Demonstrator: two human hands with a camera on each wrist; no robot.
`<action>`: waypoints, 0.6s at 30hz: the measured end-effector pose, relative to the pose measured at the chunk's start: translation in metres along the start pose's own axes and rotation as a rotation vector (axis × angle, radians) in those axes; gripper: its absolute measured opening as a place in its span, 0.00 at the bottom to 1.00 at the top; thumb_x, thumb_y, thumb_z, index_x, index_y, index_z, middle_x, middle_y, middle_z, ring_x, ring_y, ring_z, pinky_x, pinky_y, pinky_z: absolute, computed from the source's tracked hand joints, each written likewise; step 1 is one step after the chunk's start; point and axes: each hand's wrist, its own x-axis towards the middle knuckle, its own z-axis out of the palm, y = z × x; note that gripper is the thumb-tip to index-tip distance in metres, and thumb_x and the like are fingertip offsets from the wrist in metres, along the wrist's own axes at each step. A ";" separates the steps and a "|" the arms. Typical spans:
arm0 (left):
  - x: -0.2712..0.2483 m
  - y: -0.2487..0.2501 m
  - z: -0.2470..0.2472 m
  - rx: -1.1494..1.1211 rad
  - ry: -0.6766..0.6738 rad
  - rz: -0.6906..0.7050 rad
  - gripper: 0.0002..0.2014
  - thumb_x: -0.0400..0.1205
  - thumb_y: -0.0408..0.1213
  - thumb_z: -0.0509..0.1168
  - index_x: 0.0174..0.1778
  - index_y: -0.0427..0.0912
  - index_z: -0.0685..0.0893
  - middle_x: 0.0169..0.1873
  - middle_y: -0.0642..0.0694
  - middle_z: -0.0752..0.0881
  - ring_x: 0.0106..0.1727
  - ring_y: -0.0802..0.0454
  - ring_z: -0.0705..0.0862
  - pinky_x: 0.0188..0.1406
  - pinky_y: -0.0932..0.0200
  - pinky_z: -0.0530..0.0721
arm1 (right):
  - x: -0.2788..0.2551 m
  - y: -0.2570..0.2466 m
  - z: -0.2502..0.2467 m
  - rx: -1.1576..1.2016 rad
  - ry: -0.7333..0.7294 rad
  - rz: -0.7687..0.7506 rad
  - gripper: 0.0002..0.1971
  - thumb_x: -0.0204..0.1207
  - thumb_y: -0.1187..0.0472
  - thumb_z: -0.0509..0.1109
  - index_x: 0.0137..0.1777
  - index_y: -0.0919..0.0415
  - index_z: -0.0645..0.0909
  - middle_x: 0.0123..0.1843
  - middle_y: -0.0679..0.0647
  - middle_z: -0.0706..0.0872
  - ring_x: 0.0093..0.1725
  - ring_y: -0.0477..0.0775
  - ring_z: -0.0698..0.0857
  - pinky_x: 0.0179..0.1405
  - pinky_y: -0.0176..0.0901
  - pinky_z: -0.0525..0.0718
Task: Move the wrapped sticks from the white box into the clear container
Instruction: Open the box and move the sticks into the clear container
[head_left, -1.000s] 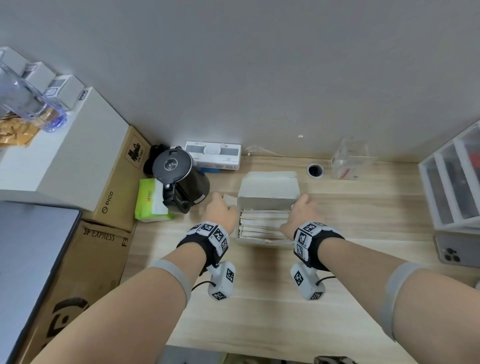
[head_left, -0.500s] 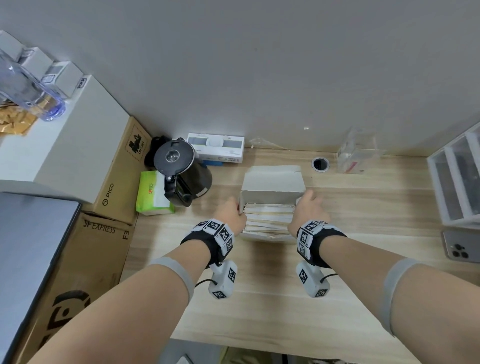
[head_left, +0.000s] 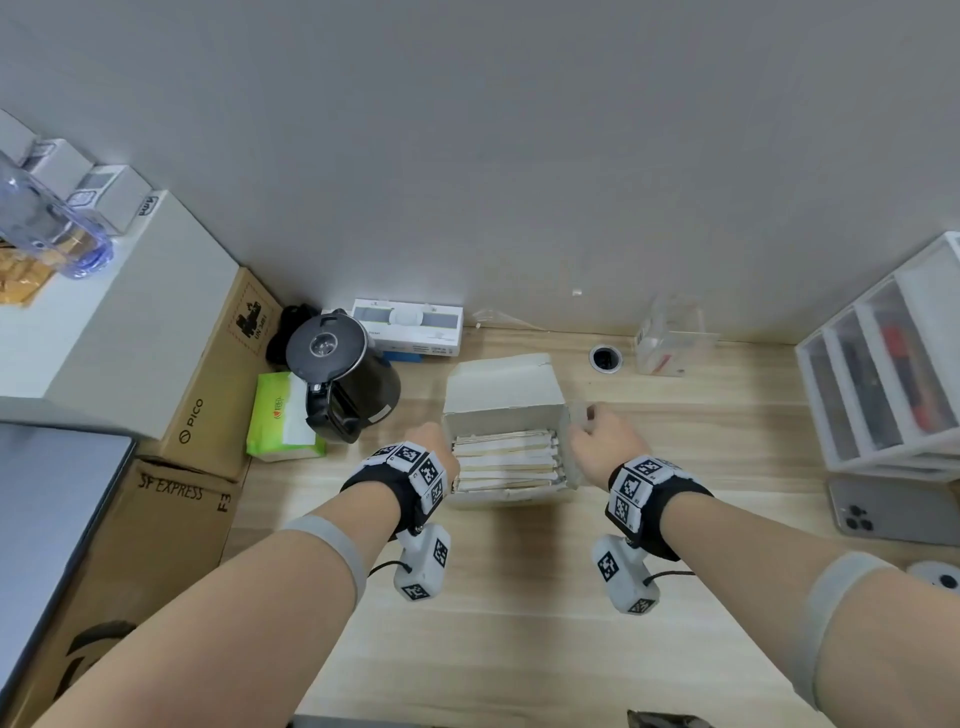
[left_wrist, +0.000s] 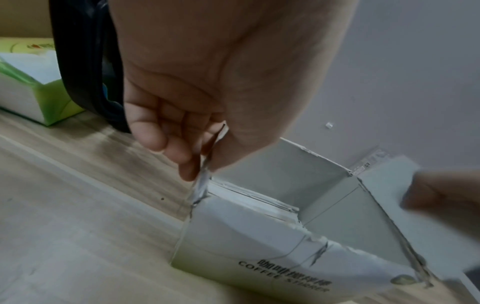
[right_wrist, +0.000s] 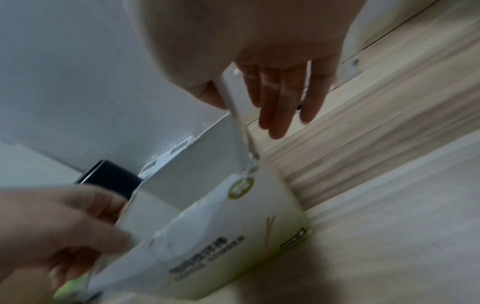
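Note:
The white box (head_left: 503, 418) stands open on the wooden desk, its lid flap folded back toward the wall. Wrapped sticks (head_left: 506, 460) lie stacked inside it. My left hand (head_left: 441, 441) pinches the box's left side flap (left_wrist: 205, 174) between thumb and fingers. On the other side, my right hand (head_left: 584, 421) holds the right side flap (right_wrist: 235, 107), thumb inside and fingers outside. The clear container (head_left: 672, 340) stands empty at the wall, behind and to the right of the box.
A black kettle (head_left: 343, 379) and a green tissue pack (head_left: 280, 421) sit left of the box, with cardboard boxes (head_left: 208, 384) beyond. A white drawer unit (head_left: 883, 374) and a phone (head_left: 893, 512) are at the right. A cable hole (head_left: 605, 358) lies beside the container.
Both hands, earlier lying against the box's sides, now pinch its side flaps, which stand up. The right hand has shifted toward the box's far right corner.

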 end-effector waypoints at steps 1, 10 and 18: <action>0.000 0.000 -0.002 0.027 0.005 -0.020 0.09 0.82 0.31 0.67 0.36 0.41 0.77 0.37 0.44 0.83 0.43 0.42 0.84 0.46 0.54 0.86 | 0.002 0.005 -0.004 0.034 0.010 0.009 0.16 0.79 0.55 0.62 0.64 0.61 0.75 0.51 0.56 0.86 0.46 0.60 0.83 0.43 0.46 0.78; 0.003 0.001 -0.012 0.106 -0.036 -0.025 0.04 0.84 0.32 0.63 0.46 0.38 0.83 0.33 0.46 0.81 0.42 0.43 0.82 0.39 0.56 0.80 | 0.004 0.017 0.004 0.072 -0.047 -0.015 0.14 0.82 0.55 0.62 0.46 0.65 0.84 0.43 0.61 0.89 0.46 0.63 0.87 0.48 0.51 0.86; 0.001 0.001 -0.016 0.094 -0.035 -0.006 0.06 0.86 0.31 0.62 0.49 0.36 0.85 0.42 0.43 0.85 0.47 0.42 0.85 0.43 0.56 0.81 | 0.007 0.005 0.019 0.017 -0.166 -0.031 0.19 0.78 0.54 0.66 0.26 0.57 0.69 0.23 0.50 0.75 0.25 0.54 0.75 0.27 0.43 0.74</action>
